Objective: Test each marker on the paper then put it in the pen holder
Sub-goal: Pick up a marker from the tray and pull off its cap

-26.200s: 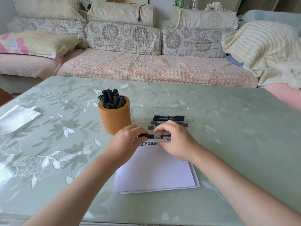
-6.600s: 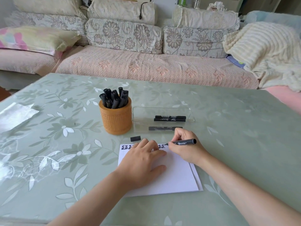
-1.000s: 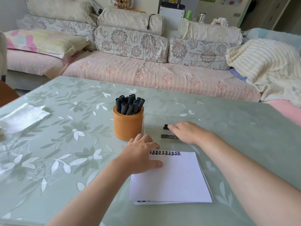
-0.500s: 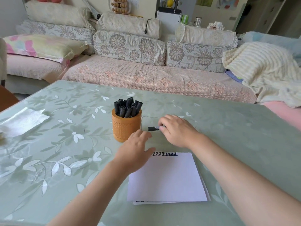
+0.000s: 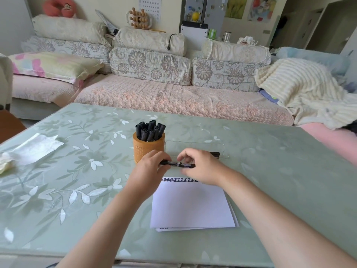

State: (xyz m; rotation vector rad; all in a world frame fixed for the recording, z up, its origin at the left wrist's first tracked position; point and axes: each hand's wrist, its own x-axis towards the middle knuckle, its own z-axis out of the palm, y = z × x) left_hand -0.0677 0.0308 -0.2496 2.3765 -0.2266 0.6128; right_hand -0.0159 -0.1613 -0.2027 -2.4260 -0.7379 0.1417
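Observation:
A black marker (image 5: 177,164) lies level in the air above the top edge of the white paper (image 5: 191,206). My left hand (image 5: 148,171) pinches its left end and my right hand (image 5: 201,167) grips its right part. A row of black test marks (image 5: 179,180) runs along the paper's top edge. The orange pen holder (image 5: 147,147), packed with several black markers, stands just behind my left hand. One more marker (image 5: 215,154) lies in the clear tray (image 5: 193,145) behind my right hand, mostly hidden.
The green floral table (image 5: 270,171) carries a shiny plastic sheet (image 5: 36,149) and a crumpled tissue (image 5: 4,163) at the far left. A sofa (image 5: 173,97) with cushions and a cream blanket (image 5: 301,93) runs behind the table.
My right hand lifted a marker out of the clear tray and brought it over the paper's top edge. My left hand left the paper and took the marker's left end.

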